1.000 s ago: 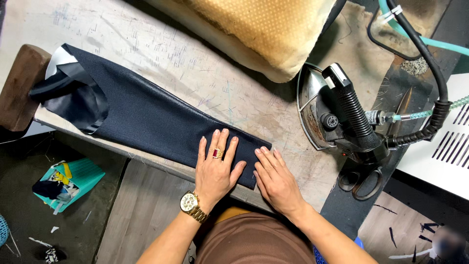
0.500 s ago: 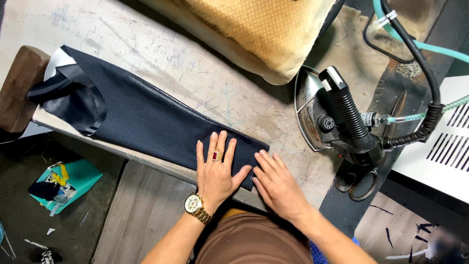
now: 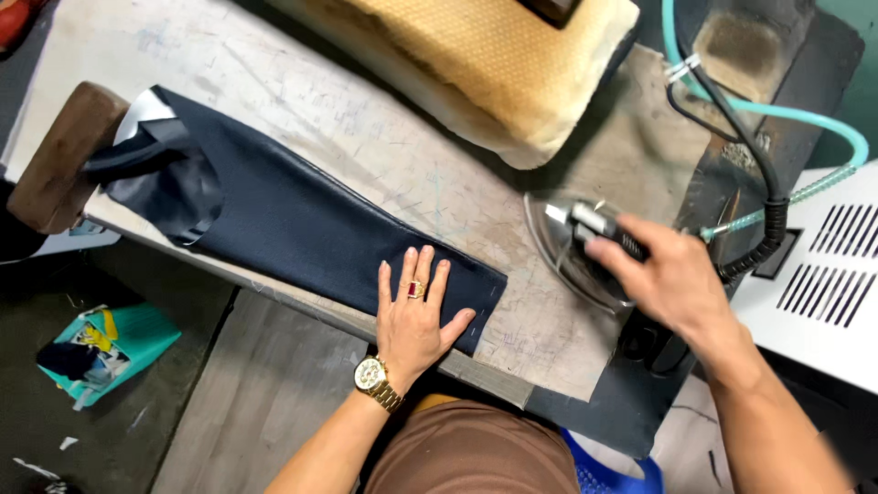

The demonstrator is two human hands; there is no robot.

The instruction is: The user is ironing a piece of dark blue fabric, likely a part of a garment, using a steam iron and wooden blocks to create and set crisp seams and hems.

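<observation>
The left hand [image 3: 413,316] lay flat and open on the near end of a long piece of dark navy fabric [image 3: 302,220], with the fingers spread and pressing the cloth down; it grasped nothing. This hand wore a ring with a red stone and a gold wristwatch [image 3: 375,377]. The fabric stretched across the worn grey tabletop [image 3: 384,137] from the person's side toward the far left, where its end was folded open and showed a shiny lining beside a brown wooden block [image 3: 59,155]. The right hand [image 3: 668,279] was closed around the black handle of a steam iron [image 3: 585,247], which was near the right edge of the tabletop, just beside the near end of the fabric but not touching it. The hand and the iron were blurred, so I cannot tell if the iron was resting or lifted. A black cable and a teal hose [image 3: 777,114] ran from the iron toward the upper right. A thick yellow padded cushion [image 3: 485,64] lay at the far side of the tabletop. On the floor at the left there was a teal box [image 3: 105,348].
</observation>
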